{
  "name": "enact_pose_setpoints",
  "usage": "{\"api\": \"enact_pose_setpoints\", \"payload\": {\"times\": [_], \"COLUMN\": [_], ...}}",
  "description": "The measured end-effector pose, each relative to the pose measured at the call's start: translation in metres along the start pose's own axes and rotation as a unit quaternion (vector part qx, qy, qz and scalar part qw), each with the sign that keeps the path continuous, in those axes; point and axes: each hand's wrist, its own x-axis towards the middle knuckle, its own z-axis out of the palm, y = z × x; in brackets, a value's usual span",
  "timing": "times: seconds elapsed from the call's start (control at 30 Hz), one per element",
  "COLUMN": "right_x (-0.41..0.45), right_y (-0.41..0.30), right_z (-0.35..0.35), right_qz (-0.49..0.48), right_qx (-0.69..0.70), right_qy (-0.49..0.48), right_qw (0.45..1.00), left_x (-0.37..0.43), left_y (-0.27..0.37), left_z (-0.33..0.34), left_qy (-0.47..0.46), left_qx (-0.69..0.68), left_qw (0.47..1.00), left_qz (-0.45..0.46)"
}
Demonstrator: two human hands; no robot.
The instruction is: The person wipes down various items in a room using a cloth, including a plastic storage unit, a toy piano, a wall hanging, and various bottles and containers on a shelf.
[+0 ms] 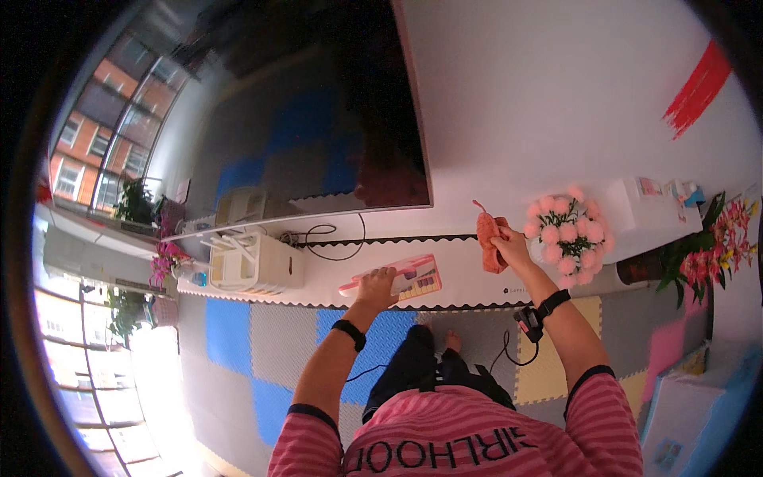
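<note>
My left hand (pixel 377 286) grips the left part of a pink and white toy keyboard (pixel 420 280), its fingers over the top and its keys facing me. The keyboard is over a long white cabinet top (pixel 459 262) with a black scalloped border; I cannot tell whether it touches the surface. In my right hand (pixel 509 245) is a bunched orange-red cleaning cloth (pixel 490 238) with a hanging loop, raised near the wall to the right of the keyboard.
A television (pixel 310 119) covers the wall behind. A cream plastic basket (pixel 256 265) stands left, near a black cable (pixel 334 257). Pink pompom flowers (pixel 563 232) stand right, beside a white box (pixel 650 208). Foam mats (pixel 280 334) cover the floor.
</note>
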Motion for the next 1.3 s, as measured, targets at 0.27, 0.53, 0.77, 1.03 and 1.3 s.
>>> {"api": "enact_pose_setpoints", "payload": {"times": [0.27,0.53,0.77,1.03,1.3], "right_x": [-0.064,-0.112,-0.125,-0.118,-0.111], "right_y": [0.070,0.124,0.133,0.108,0.090], "right_z": [0.001,0.008,0.028,0.044,0.049], "right_qz": [0.076,0.186,0.192,0.236,0.178], "right_qx": [0.020,0.133,0.110,0.082,0.103], "right_qy": [0.004,0.061,0.092,0.070,0.056], "right_qw": [0.997,0.972,0.971,0.966,0.977], "left_x": [0.065,0.124,0.159,0.172,0.162], "left_y": [0.003,-0.007,-0.021,-0.018,-0.015], "left_z": [0.047,0.066,0.062,0.059,0.056], "left_qy": [0.002,-0.084,-0.096,-0.027,-0.018], "left_qx": [0.019,0.016,0.045,0.064,0.021], "left_qw": [0.997,0.993,0.989,0.995,0.994], "left_qz": [0.073,0.087,0.100,0.078,0.103]}}
